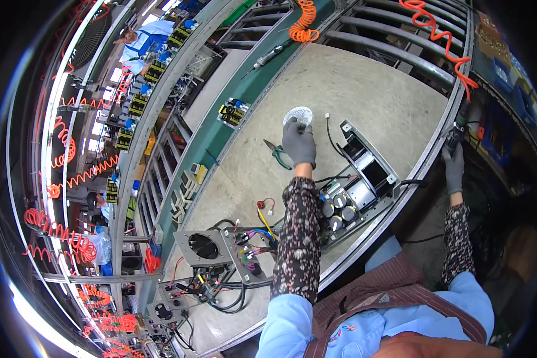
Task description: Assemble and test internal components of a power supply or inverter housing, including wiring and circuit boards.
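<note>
My left hand, in a grey glove, reaches over the bench to a small white dish of tiny metal pieces. Its fingers are bent together at the dish's near edge; what they pinch is too small to make out. Out to the right, past the bench edge, my gloved right hand is closed around a dark power screwdriver on a red coiled hose. Between my arms lies a metal chassis with a black part and several round capacitors. Pliers with green handles rest left of my left hand.
A panel with a round fan opening and wired units lie at the bench's near left. Beyond the bench runs a green conveyor carrying a small yellow-black component and another screwdriver. A co-worker stands at the far left.
</note>
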A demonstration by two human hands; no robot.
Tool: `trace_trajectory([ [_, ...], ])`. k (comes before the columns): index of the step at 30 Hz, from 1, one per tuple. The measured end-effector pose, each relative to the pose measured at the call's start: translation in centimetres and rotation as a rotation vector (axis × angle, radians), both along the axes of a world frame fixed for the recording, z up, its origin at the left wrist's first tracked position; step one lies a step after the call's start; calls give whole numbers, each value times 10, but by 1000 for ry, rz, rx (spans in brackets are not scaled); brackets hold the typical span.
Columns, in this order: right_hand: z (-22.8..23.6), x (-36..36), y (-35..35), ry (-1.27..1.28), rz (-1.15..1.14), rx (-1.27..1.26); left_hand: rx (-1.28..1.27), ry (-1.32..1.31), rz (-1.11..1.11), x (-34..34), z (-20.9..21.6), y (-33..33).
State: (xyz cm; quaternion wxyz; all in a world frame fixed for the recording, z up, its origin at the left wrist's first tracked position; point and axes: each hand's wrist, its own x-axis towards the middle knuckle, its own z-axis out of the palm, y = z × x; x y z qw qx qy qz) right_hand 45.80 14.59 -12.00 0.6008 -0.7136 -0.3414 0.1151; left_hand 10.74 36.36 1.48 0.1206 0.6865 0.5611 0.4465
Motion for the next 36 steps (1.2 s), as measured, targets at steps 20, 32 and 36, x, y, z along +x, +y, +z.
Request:
trace_trajectory([
  [20, 150, -188, -85, 280, 890, -175, -46, -525, -5, -19, 60, -189],
  [32, 187, -292, 76, -285, 1208, -184, 9, 45, 466, -202, -46, -409],
  [36, 153, -339, 141, -795, 1244, -295, 39, 92, 668, -225, -77, -407],
])
